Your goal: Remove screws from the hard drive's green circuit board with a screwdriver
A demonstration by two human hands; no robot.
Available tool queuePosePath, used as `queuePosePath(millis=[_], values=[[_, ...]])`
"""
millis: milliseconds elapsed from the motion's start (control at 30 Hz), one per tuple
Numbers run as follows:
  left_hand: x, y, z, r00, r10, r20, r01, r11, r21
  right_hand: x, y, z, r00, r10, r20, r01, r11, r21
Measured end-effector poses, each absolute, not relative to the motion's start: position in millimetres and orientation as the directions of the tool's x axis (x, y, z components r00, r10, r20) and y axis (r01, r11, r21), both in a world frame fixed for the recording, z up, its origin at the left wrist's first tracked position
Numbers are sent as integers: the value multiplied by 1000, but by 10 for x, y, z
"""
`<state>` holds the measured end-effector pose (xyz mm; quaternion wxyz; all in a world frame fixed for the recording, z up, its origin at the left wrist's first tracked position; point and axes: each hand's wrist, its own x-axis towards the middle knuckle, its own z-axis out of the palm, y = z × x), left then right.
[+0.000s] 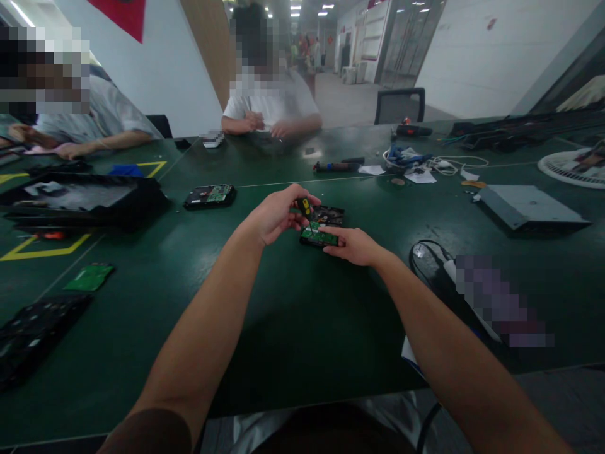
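In the middle of the green table lies a small black device, its cover off and a green circuit board (pixel 316 235) showing. My left hand (pixel 282 215) grips a yellow and black screwdriver (pixel 305 208), whose tip points down at the board. From the right, my right hand (pixel 353 245) is closed on the device's near right edge, thumb and fingers on either side. Just behind the board sits an opened black casing part (pixel 329 215) with small parts in it; whether it is joined to the device I cannot tell.
Another opened device (pixel 210 196) lies left of my hands, beyond it a black tray (pixel 85 198). A green board (pixel 90 277) is at the near left. A grey metal box (pixel 529 207) and cables (pixel 442 165) lie on the right. Two people sit across the table.
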<state>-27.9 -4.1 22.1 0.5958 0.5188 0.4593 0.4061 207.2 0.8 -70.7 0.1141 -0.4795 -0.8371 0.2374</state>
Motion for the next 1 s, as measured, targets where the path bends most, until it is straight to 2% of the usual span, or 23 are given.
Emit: queuePosePath(millis=[100, 300, 533, 833, 1000], values=[[-250, -62, 218, 227, 964, -136, -18, 144, 989, 2071, 5, -701, -524, 851, -31, 743, 439, -505], [-157, -75, 165, 233, 960, -153, -191, 200, 961, 2073, 2, -712, -524, 851, -15, 739, 446, -506], [-230, -51, 191, 187, 977, -101, -91, 120, 989, 2079, 23, -735, -527, 849, -23, 734, 442, -515], [-161, -73, 179, 263, 951, -161, -172, 210, 962, 2078, 25, -747, -521, 854, -17, 734, 438, -519], [-242, -23, 175, 226, 966, -126, -109, 153, 982, 2084, 21, -724, -523, 852, -33, 741, 435, -512]])
